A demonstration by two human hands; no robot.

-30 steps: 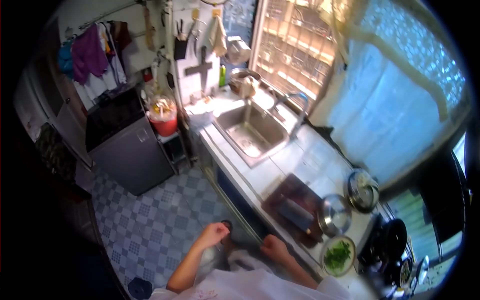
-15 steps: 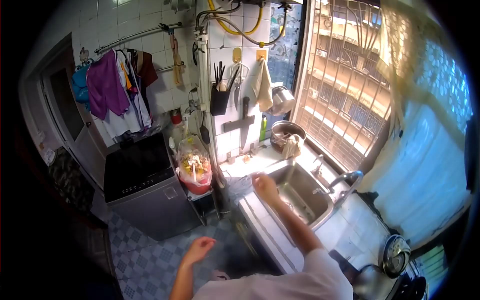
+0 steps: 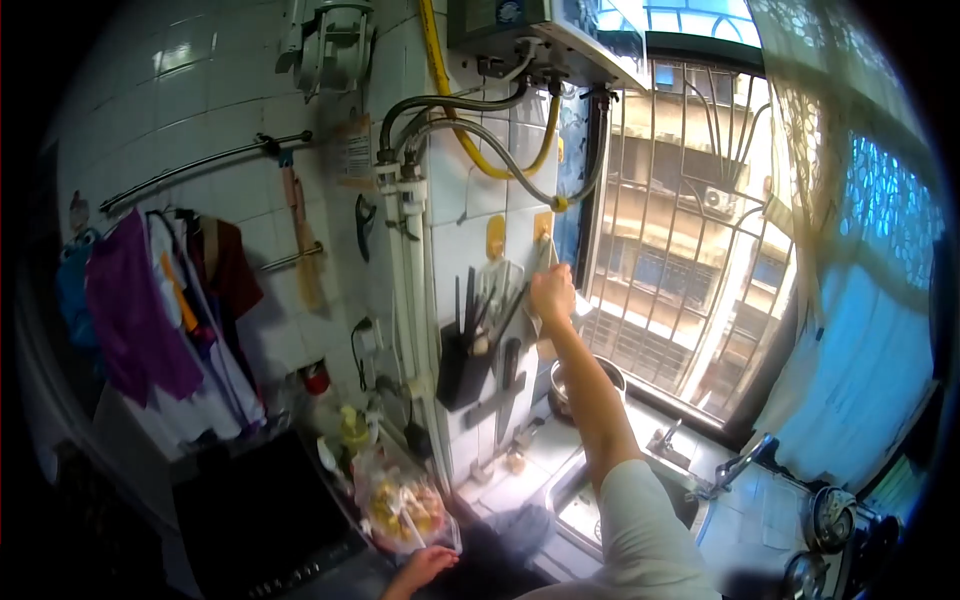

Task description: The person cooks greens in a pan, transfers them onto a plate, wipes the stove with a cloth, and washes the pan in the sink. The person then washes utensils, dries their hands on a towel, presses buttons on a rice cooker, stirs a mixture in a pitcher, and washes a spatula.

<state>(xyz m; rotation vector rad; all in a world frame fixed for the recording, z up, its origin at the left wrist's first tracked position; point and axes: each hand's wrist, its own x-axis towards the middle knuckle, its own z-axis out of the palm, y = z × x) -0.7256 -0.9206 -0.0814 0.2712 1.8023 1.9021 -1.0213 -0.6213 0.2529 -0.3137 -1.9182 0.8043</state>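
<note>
My right hand (image 3: 553, 292) is raised to the tiled wall, its fingers closed around a beige cloth (image 3: 545, 252) that hangs from a yellow hook (image 3: 543, 224). The cloth narrows toward the hook, and much of it is hidden behind my hand. Low in the view, my left hand (image 3: 428, 570) is held with its fingers loosely stretched out and nothing in them. It is close to a plastic-bagged bin (image 3: 400, 508) full of scraps.
A black utensil holder (image 3: 467, 365) and a knife (image 3: 508, 375) hang left of my right arm. Below it are a pot (image 3: 610, 370) and the steel sink (image 3: 575, 505). Hoses (image 3: 460, 125) and a water heater (image 3: 545, 35) are overhead. A washing machine (image 3: 265, 520) stands left.
My right hand has moved up from beside the sink to the hanging cloth and closed on it. My left hand has shifted toward the bin. The view has tilted upward.
</note>
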